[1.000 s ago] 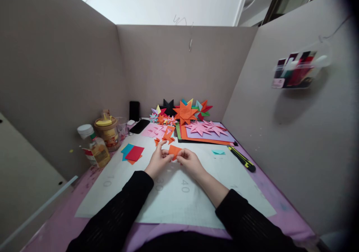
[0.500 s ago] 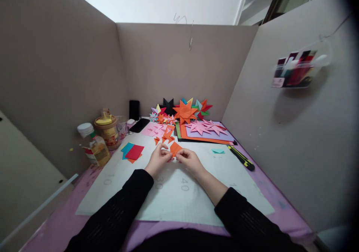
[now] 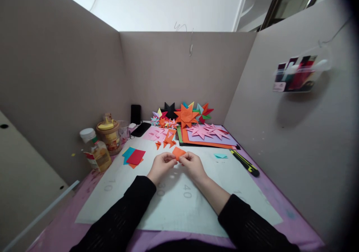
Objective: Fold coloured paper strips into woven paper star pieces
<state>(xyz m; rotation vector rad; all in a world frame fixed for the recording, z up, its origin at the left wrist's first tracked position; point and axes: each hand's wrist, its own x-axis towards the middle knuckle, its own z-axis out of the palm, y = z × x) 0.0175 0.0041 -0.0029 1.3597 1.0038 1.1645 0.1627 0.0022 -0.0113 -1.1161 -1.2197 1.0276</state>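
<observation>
Between my two hands is a small square of orange paper [image 3: 178, 153], held just above the white mat. My left hand [image 3: 163, 166] pinches its lower left edge between thumb and fingers. On the other side, my right hand [image 3: 193, 165] grips the lower right edge the same way. The fingertips hide the paper's near corner. Just beyond the hands lie folded orange paper pieces [image 3: 169, 139]. A stack of red, blue and orange paper squares [image 3: 136, 157] rests to the left, and a folded turquoise paper piece [image 3: 221, 156] to the right.
A yellow-black utility knife [image 3: 245, 163] lies at the mat's right edge. Folded paper stars [image 3: 186, 115] and coloured sheets [image 3: 207, 141] fill the back. At left stand a bottle [image 3: 97, 152], a yellow-lidded jar [image 3: 109, 134] and a phone [image 3: 140, 129]. Grey panels [image 3: 185, 72] enclose the table.
My left fingers, more spread before, have closed in on the orange paper's edge. The head view has tilted up a little, so everything sits slightly lower.
</observation>
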